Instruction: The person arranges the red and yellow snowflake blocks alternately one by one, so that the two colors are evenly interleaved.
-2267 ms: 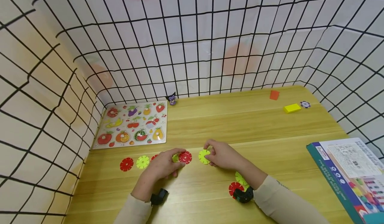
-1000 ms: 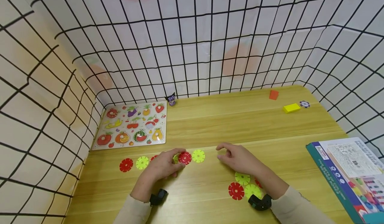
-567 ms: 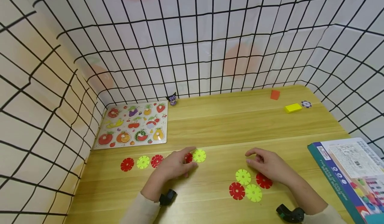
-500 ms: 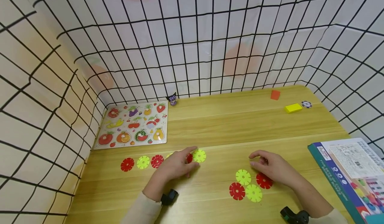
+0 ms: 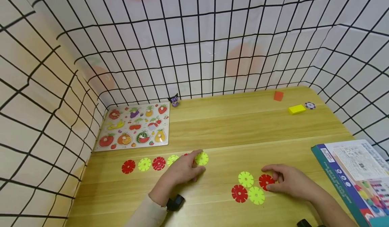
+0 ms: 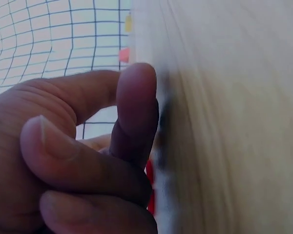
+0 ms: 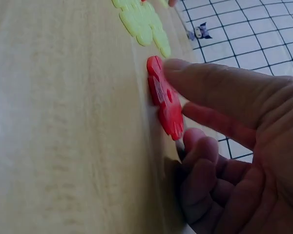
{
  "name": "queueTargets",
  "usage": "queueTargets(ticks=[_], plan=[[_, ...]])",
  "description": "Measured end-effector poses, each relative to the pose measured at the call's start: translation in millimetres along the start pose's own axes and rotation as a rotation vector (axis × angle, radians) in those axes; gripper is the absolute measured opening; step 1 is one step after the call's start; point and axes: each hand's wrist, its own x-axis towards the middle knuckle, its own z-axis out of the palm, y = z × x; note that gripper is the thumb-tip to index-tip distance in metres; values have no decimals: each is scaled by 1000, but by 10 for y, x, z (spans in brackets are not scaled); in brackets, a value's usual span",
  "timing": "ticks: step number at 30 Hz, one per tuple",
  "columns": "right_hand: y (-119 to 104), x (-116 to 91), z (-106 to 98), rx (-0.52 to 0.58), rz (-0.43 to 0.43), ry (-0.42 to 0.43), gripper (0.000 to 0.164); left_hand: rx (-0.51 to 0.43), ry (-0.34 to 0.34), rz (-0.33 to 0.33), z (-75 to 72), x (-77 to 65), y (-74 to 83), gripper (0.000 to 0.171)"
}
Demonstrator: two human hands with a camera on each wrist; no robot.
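Flat notched plastic discs lie on the table. A row runs left to right, with a red disc (image 5: 128, 166), a yellow-green disc (image 5: 144, 164) and another red disc (image 5: 158, 163) at its left. My left hand (image 5: 181, 169) covers part of the row; its index finger and thumb lie beside the end yellow-green disc (image 5: 202, 158), gripping nothing visible. My right hand (image 5: 293, 181) is at a loose red disc (image 5: 266, 182), thumb at its near edge and index finger beyond its far edge, not closed on it. In the right wrist view the thumb overlaps the red disc (image 7: 165, 100); contact is unclear.
Beside that disc lie a yellow-green disc (image 5: 245, 179), a red disc (image 5: 239, 193) and another yellow-green disc (image 5: 256, 195). A fruit puzzle board (image 5: 133, 125), small figurine (image 5: 174, 100), yellow block (image 5: 296, 109), orange piece (image 5: 278, 96) and boxed set (image 5: 349, 176) stand around. Black wire mesh (image 5: 197, 44) encloses the table.
My right hand set a yellow-green disc at the row's right end, let go, and moved right and nearer to the loose red disc. My left hand slid right along the row.
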Motion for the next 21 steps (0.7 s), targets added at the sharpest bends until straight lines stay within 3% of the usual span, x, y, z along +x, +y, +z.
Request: queueTargets(ticks=[4,10,15,21], plan=[[25,-40,-6,-30,-53,-32,53,-60,17,6,27,14,-5,64],[59,-28,-3,-28,-55,-48,47,-189,29,-23,79,28,-16,60],[74,-28,-8,-17,-51,-44,41,-170,43,-29,117,28,-16,56],[90,-56,-34,-9,-81,-80,48,-159,44,-33,133,29,-12,53]])
